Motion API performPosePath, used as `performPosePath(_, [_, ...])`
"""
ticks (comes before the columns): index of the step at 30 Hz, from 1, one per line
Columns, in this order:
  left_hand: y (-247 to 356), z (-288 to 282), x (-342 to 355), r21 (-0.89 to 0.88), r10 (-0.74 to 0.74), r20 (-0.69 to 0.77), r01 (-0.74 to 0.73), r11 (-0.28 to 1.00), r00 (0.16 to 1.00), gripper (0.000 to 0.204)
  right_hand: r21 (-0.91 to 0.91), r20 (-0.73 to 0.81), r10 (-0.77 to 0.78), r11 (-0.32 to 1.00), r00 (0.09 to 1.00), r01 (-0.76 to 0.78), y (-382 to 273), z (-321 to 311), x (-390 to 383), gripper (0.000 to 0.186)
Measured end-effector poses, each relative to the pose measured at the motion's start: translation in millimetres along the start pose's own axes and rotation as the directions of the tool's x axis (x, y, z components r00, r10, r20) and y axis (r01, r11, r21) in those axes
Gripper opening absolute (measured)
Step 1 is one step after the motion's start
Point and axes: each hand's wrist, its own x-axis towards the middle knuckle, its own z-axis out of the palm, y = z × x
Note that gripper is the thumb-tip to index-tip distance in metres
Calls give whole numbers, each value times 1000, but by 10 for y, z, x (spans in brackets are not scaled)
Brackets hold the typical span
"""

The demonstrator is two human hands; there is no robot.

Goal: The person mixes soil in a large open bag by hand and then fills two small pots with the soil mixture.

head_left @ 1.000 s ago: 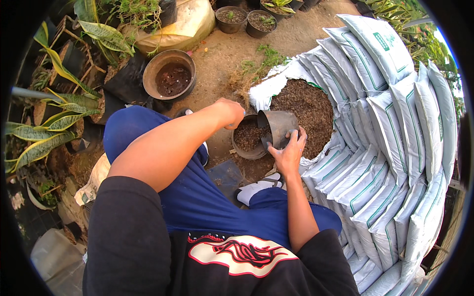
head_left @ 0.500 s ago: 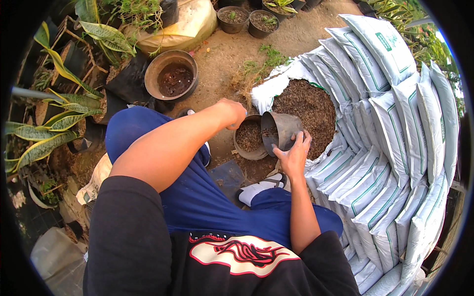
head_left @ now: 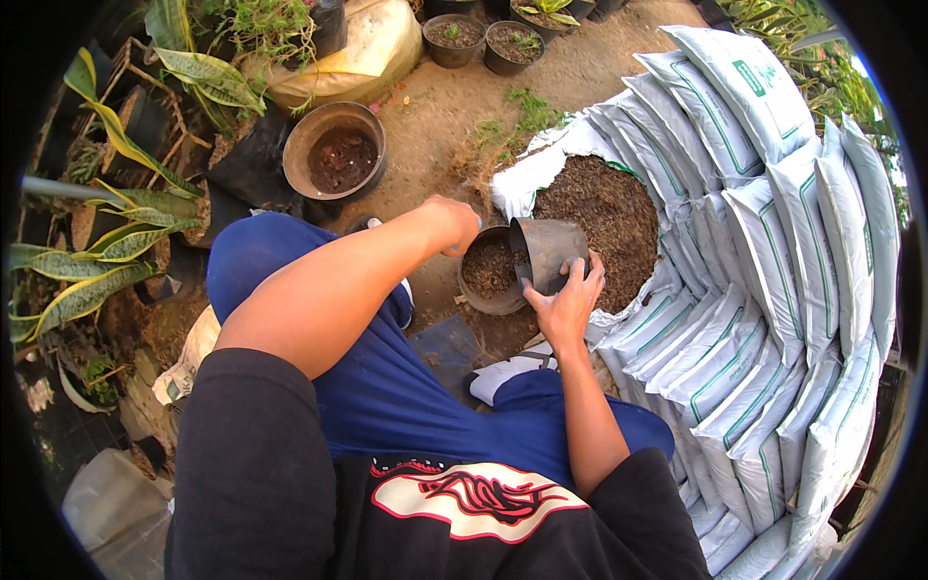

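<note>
My right hand point(head_left: 568, 298) grips a dark plastic pot point(head_left: 555, 249) from its right and lower side. This pot lies tilted on its side, its mouth turned left over a second pot point(head_left: 495, 305) that stands on the ground with brown soil mix point(head_left: 489, 268) in it. At the left rim of the standing pot is my left hand point(head_left: 452, 226), closed, with a small bluish bit showing at its fingers; what it holds is hidden. Just right of the tilted pot, an opened white sack point(head_left: 518, 189) is full of brown growing mix point(head_left: 596, 208).
Stacked white sacks point(head_left: 764, 261) curve along the right side. A wide brown pot point(head_left: 371, 180) with some soil stands at the upper left, near variegated snake plants point(head_left: 145, 217). Small potted seedlings point(head_left: 452, 39) line the far edge. A dark flat sheet point(head_left: 447, 343) lies by my feet.
My right hand has shifted the tilted pot slightly left, further over the standing pot, and its mouth now shows less. My left hand has stayed nearly in place.
</note>
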Motion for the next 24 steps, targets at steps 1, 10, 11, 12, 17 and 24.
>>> performPosePath(1, [-1, -31, -4, 3, -6, 19, 6, 1000, 1000, 60, 3, -12, 3, 1000, 1000, -3, -7, -8, 3, 66])
performPosePath(10, [-34, 27, 71, 0, -2, -38, 2, 1000, 999, 46, 42, 38, -42, 998, 998, 41, -26, -71, 35, 66])
performPosePath(11, [-32, 20, 75, 5, -1, -33, 1, 1000, 999, 45, 29, 69, -39, 999, 997, 38, -1, -66, 25, 66])
performPosePath(12, [-27, 11, 82, 10, 0, -28, 0, 1000, 1000, 44, 18, 99, -35, 999, 994, 34, 25, -65, 20, 67])
performPosePath(17, [105, 60, 243, 20, 17, -118, -14, 1000, 993, 22, -52, 141, -82, 995, 987, 90, 99, -79, 11, 67])
performPosePath(24, [719, -488, -156, 158, 108, -163, -82, 984, 981, 57, 282, -63, 234, 937, 970, -207, 448, -381, 282, 65])
